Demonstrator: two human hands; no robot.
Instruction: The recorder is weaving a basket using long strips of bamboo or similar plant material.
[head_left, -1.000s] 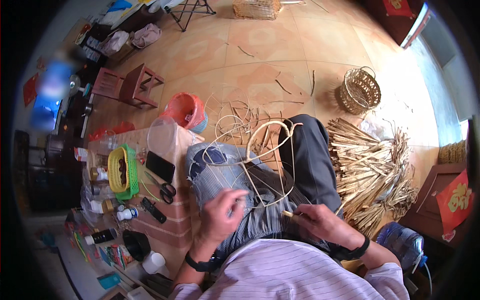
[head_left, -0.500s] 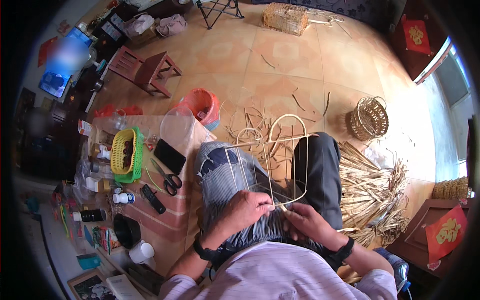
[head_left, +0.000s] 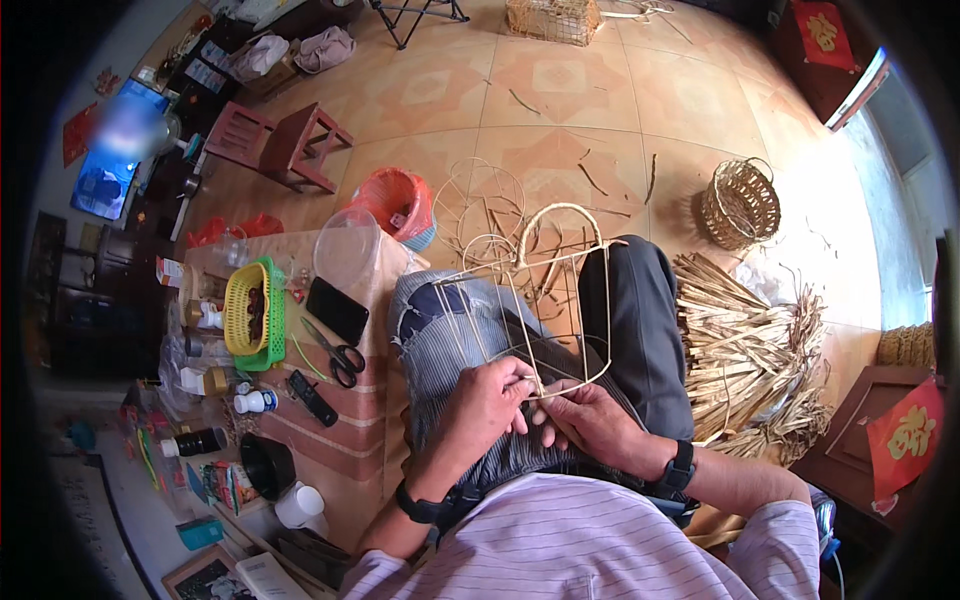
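A thin, open basket frame [head_left: 525, 330] leans over my lap, its rods bare in places. The tall arched handle [head_left: 520, 243] on its far side is wrapped in pale plant strip. My left hand [head_left: 488, 402] pinches the near bottom rim where an upright rod meets it. Right beside it, my right hand [head_left: 592, 418] is closed on the same rim, thumb on top, with the fingertips of both hands almost touching. A pale strip seems to run under the right palm, mostly hidden by the fingers.
A pile of dry flat strips [head_left: 745, 350] lies right of my knee, near a woven basket [head_left: 740, 205]. On the left table [head_left: 330, 410] are scissors [head_left: 342, 362], a phone [head_left: 338, 311] and a yellow basket [head_left: 236, 310]. A red-lined bin [head_left: 398, 205] stands beyond; scraps litter the floor.
Both hands have drawn closer together at the rim, the right moving left and up against it. The strip end that stuck up from the right fingers is now against the rim. The view has shifted slightly.
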